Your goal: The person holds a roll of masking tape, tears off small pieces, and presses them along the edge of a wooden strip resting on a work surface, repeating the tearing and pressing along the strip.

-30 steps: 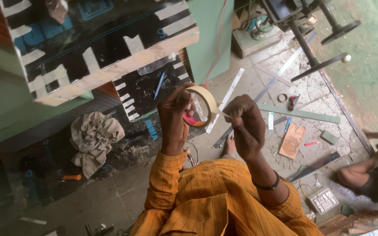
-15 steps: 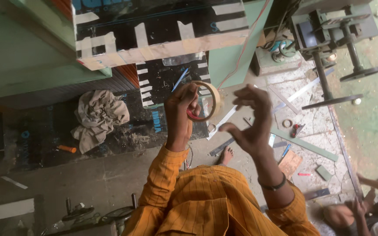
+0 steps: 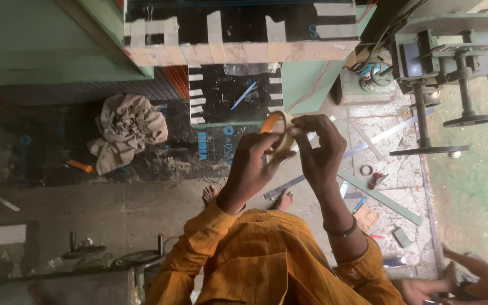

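Note:
My left hand (image 3: 251, 168) grips a roll of tan masking tape (image 3: 274, 127) held up in front of my chest, seen nearly edge-on. My right hand (image 3: 318, 151) is right beside it, its fingertips pinching at the roll's rim. Both sleeves are orange with stripes, and a dark band sits on my right wrist. My bare feet (image 3: 282, 199) show on the concrete floor below the hands.
A dark glass panel (image 3: 234, 95) with pale tape strips stands in a green frame ahead. A crumpled beige cloth (image 3: 128, 129) and an orange-handled tool (image 3: 79, 165) lie at left. Metal strips (image 3: 380, 196) and small tools lie at right, near a green machine (image 3: 441, 51). Another person (image 3: 470, 279) sits at bottom right.
My right hand has closed in from an open spread onto the roll's rim. The roll has turned from face-on to edge-on. The view has shifted slightly.

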Tool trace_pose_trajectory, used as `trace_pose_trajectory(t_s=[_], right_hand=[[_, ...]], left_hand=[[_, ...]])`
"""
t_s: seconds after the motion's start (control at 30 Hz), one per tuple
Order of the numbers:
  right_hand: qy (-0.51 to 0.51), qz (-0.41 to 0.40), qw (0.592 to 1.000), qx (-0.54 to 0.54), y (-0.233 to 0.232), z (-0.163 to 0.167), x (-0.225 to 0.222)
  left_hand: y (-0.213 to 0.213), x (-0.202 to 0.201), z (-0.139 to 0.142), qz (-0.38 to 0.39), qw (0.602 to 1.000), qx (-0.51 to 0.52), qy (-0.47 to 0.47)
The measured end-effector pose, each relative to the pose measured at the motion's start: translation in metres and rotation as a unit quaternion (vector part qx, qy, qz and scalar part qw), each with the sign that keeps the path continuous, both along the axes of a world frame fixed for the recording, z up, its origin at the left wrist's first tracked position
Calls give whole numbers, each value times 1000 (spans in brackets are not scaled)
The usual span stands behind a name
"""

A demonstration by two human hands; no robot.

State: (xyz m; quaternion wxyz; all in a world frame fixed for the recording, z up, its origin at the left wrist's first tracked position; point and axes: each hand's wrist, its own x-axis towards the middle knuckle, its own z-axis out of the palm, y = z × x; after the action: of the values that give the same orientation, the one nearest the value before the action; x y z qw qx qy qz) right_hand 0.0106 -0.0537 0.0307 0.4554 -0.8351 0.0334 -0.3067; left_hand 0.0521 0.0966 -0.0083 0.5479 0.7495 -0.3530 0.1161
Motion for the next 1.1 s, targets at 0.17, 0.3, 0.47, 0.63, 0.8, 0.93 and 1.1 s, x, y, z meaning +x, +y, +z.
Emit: trace_pose_trajectory(t_s=[0.17,0.3,0.47,0.63,0.8,0.93,1.1], right_hand=[[-68,21,997,-20,-12,-21,-3],[-177,76,977,91,4,-17,1],[-187,-224,954,-69,-71,45,-7],[-172,1,971,166,-108,12,-25],[-6,35,996,-84,-40,-24,-23],[104,12,994,19,4,-12,-24],[117,36,992,-9,10,-12,-28]], left_hand=[[9,-3,-16,-143,914,-94,368],[14,-3,-29,-207,839,-191,466],[31,-7,-36,-80,861,-160,476],[34,-6,-34,-111,890,-169,408],[16,-8,-25,-76,921,-213,319],[19,-6,-16,-62,930,-214,293],[24,0,-6,-31,941,-210,264]])
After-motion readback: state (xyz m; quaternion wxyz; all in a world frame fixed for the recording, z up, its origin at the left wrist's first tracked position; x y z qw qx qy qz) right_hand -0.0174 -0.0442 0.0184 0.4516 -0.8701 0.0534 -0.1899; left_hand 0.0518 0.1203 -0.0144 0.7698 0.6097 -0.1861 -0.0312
